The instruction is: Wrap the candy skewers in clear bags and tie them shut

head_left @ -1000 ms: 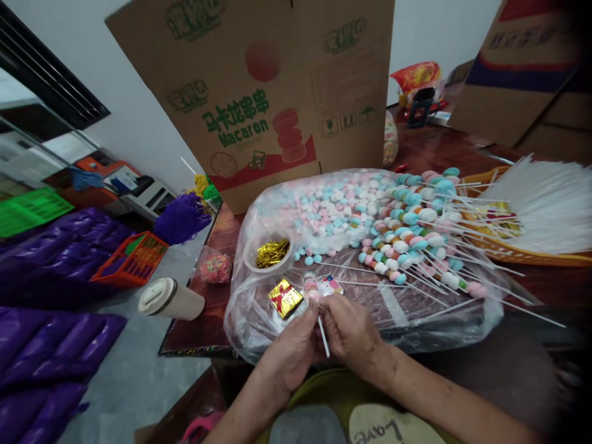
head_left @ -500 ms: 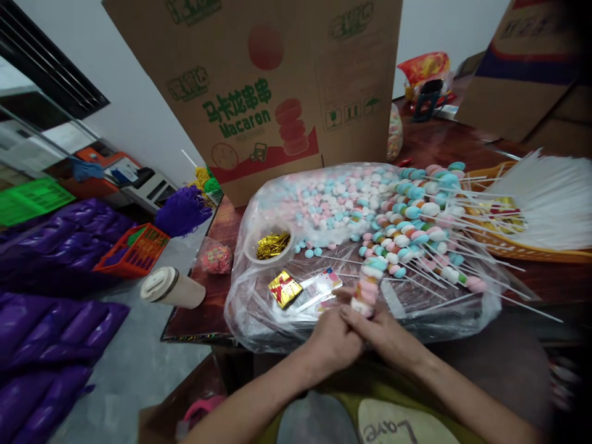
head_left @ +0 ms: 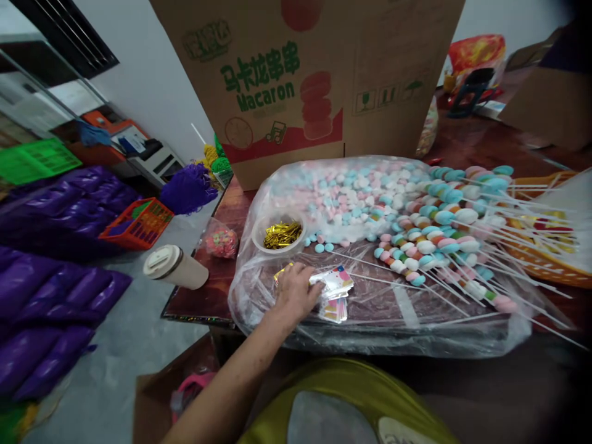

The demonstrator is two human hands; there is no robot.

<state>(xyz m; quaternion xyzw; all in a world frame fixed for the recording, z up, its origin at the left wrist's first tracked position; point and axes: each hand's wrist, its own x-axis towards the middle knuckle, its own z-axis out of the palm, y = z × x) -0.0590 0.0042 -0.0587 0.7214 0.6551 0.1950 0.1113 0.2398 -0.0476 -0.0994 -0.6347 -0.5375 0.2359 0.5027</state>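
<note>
Wrappers (head_left: pixel 337 290) sit in a loose stack on the plastic sheet (head_left: pixel 259 296) at the bench's near edge, left hand (head_left: pixel 296 293) flat on them, fingers spread, nothing gripped. Right hand is out of view. Risk: slick film, so a careless pinch could lift several or push the stack off.

Small candy-packing workshop: macaron carton (head_left: pixel 324 80), skewered sweets (head_left: pixel 444 228), purple bags (head_left: pixel 60 296).
</note>
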